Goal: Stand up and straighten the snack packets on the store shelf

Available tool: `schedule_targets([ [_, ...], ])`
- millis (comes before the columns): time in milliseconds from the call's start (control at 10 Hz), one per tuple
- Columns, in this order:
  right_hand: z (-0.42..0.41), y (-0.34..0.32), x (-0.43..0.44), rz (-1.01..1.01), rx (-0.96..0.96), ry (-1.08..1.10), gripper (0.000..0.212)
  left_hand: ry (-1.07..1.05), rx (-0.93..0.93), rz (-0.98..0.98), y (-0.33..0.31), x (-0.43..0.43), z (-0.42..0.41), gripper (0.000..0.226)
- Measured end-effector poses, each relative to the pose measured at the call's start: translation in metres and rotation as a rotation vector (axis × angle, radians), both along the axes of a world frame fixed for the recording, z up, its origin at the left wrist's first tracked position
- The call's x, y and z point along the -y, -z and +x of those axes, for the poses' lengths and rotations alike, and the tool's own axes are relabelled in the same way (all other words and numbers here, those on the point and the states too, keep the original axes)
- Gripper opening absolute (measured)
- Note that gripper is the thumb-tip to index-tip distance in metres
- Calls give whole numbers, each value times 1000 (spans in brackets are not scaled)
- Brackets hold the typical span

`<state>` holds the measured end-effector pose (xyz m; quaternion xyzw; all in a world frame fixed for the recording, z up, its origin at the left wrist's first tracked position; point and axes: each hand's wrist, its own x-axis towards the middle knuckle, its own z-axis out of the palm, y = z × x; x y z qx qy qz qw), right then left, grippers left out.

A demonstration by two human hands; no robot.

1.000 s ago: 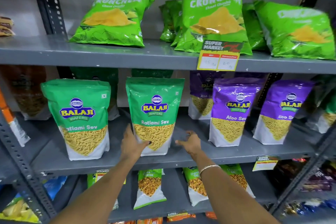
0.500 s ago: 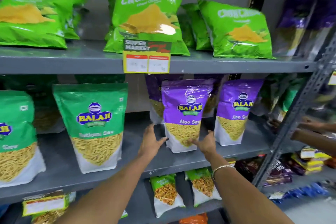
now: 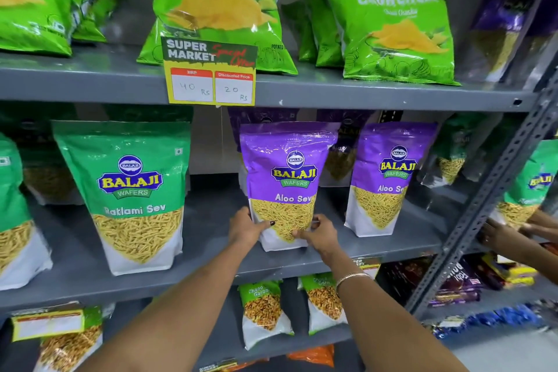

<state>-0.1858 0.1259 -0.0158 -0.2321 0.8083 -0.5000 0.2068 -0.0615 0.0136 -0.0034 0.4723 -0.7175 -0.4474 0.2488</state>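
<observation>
Having left the green Ratlami Sev pouch (image 3: 133, 193) standing at centre left, both hands, left hand (image 3: 246, 228) and right hand (image 3: 320, 234), now clasp the purple Aloo Sev pouch (image 3: 287, 181) mid-frame on the middle shelf (image 3: 211, 217), so straightening shifts rightward.

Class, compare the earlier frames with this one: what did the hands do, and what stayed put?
Both hands left the green Ratlami Sev packet, moved right and took hold of the purple Aloo Sev packet: left hand and right hand grip its lower sides. The Ratlami packet stayed upright.
</observation>
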Motion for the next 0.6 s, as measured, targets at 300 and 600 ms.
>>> schedule_targets([
  [300, 15, -1, -1, -11, 24, -21, 60, 14, -25, 22, -2, -1, 19, 38],
  [600, 27, -7, -4, -29, 44, -45, 86, 32, -5, 9, -9, -9, 30, 41],
])
